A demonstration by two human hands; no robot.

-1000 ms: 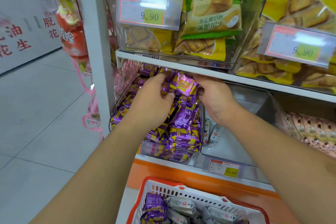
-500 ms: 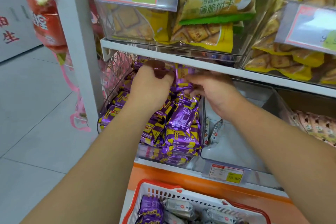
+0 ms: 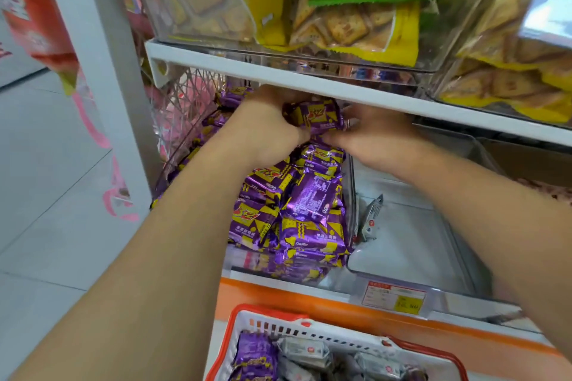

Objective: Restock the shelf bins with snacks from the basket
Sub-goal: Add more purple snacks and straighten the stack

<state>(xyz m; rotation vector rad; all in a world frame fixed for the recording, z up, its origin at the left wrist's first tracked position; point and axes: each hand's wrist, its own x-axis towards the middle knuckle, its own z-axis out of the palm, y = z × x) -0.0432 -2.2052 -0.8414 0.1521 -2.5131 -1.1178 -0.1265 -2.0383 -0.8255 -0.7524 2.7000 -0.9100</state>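
Holding one purple snack pack (image 3: 317, 114) between them, the left hand (image 3: 266, 127) and right hand (image 3: 376, 136) curl around its ends above the full bin (image 3: 349, 182).

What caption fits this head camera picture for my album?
Both hands, left hand and right hand, tuck a purple snack pack onto the full bin's pile, above the basket.
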